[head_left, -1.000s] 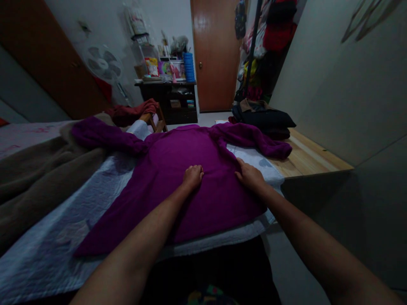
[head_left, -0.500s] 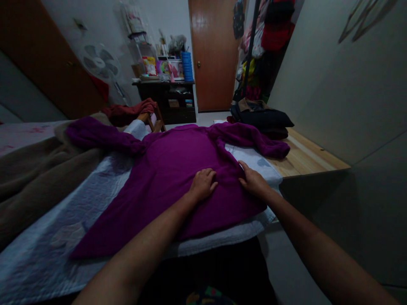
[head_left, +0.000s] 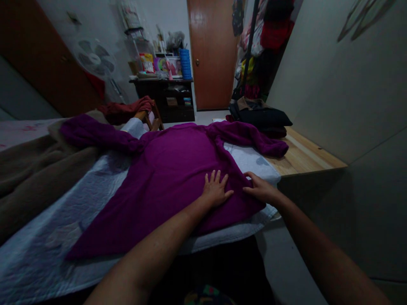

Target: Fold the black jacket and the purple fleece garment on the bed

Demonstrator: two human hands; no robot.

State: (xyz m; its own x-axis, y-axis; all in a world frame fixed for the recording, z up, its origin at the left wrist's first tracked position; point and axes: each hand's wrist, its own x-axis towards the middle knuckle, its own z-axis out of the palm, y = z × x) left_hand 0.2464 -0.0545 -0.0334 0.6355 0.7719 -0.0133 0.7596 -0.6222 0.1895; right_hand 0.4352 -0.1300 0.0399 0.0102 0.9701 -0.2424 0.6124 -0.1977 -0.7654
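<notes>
A purple long-sleeved top (head_left: 165, 169) lies spread out, its sleeves stretched to either side and its hem towards me. My left hand (head_left: 216, 190) rests flat on the lower right part of the top, palm down, fingers spread. At the garment's right side edge is my right hand (head_left: 262, 189), thumb and forefinger apart and touching the fabric; its other fingers are partly hidden. Beneath the top lies a pale blue-white quilted cloth (head_left: 92, 199).
Folded dark clothes (head_left: 259, 114) are stacked on a wooden board (head_left: 305, 152) at the right. A brown fuzzy blanket (head_left: 41, 178) lies at the left. Farther back stand a fan (head_left: 97, 58), a dark cabinet (head_left: 149, 95) and a closed door (head_left: 211, 55).
My left hand has slid right across the top, and its fingers have spread. My right hand has moved slightly down and right along the side edge.
</notes>
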